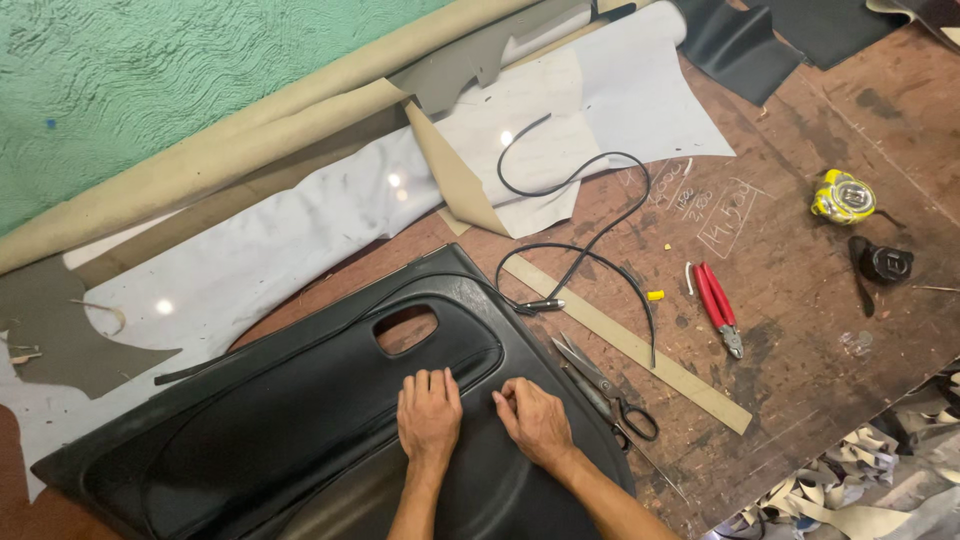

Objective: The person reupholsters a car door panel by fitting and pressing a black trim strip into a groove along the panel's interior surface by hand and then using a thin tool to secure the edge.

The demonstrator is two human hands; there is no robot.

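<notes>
Left hand: my left hand [428,412] lies flat on the black door panel [300,430], fingers together and pointing away from me, palm pressed down, gripping nothing.
Right hand: my right hand [535,420] sits just beside the left one on the same panel, its fingers curled in so thumb and fingertips pinch at the black covering near the raised edge.
Door panel: it lies flat on the wooden table [800,300], reaching from the lower left corner to under my hands, with a handle opening [406,328] just beyond my left fingers.
Scissors: a pair of scissors [600,385] rests just right of my right hand, blades toward the panel, handles on the wood.
Strip: a long tan strip [640,350] runs slantwise under the scissors' far side.
Cable: a thin black cable [590,240] loops over the table and the pale sheet [330,220] beyond the panel.
Pliers: red-handled pliers [716,305] lie well to the right of the cable.
Tape measure: a yellow tape measure [842,196] sits farther right, near a small black part [882,264].
Far edge: tan rolled material [250,140] lies along the green surface [150,70].
</notes>
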